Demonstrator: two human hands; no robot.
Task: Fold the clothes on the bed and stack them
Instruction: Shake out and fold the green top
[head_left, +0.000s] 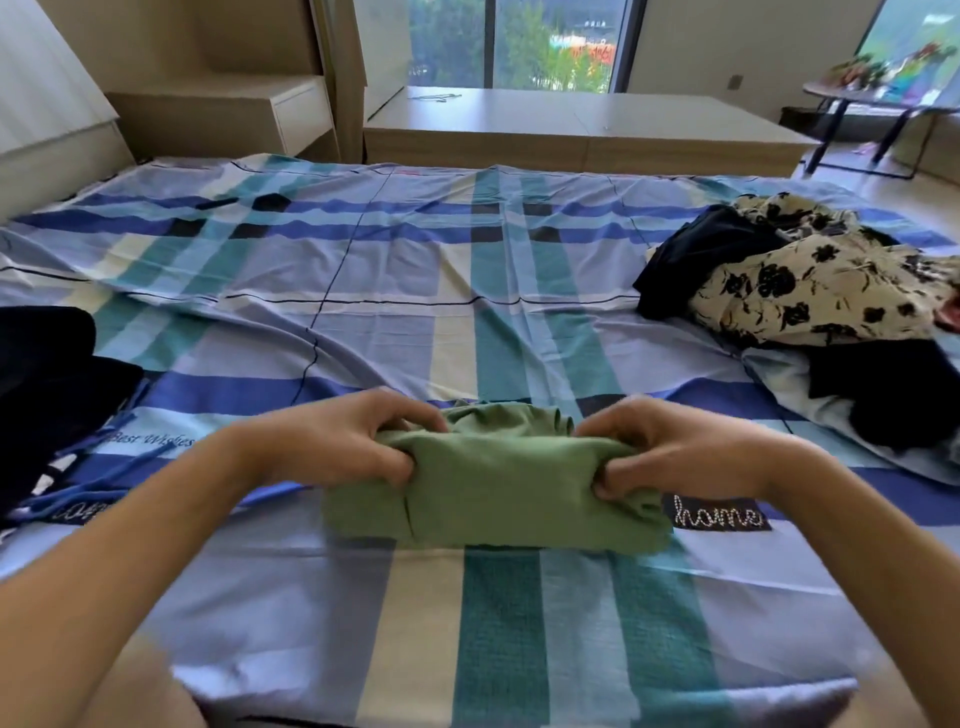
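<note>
While the head view is looking down across the bed (415, 291), the left hand (332, 441) and the right hand (675, 452) are each gripping one end of the green garment (493, 483). It is lying as a thick folded band in the lower centre of the frame, its long axis running left to right between the hands, with neither hand sitting nearer. White writing is showing on the sheet, "home" (719, 514) just beside the garment's lower right corner and "Best Wishes" (150, 440) left of the left hand, while a floral heap (810, 280) is waiting, seemingly unfolded, at the right.
</note>
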